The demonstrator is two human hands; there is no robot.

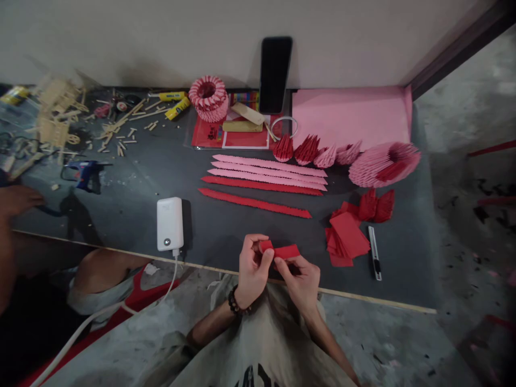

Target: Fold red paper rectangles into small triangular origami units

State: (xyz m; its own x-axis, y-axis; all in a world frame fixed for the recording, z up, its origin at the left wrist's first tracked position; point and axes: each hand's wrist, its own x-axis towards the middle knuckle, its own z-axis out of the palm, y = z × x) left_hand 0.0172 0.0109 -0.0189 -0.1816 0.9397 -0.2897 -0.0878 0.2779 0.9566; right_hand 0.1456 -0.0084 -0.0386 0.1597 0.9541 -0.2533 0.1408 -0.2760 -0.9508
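Observation:
Between my two hands, just above the table's front edge, is a small red paper strip (287,251), bent near its left end. My left hand (253,266) pinches that left end between thumb and fingers. The thumb and fingers of my right hand (301,277) grip the strip's lower middle and right part. To the right lies a loose pile of red paper rectangles (349,236), with a utility knife (374,252) beside it. Beyond my hands rest a red folded strip (253,202), another red strip (262,185) and several pink strips (268,169).
A white power bank (170,223) with a cable stands left of my hands. Folded red pieces (376,205), a pink paper ring (385,164), pink sheets (350,115) and a phone (276,75) are farther back. At left are a glue gun (84,173), wooden sticks and another person's hand (20,200).

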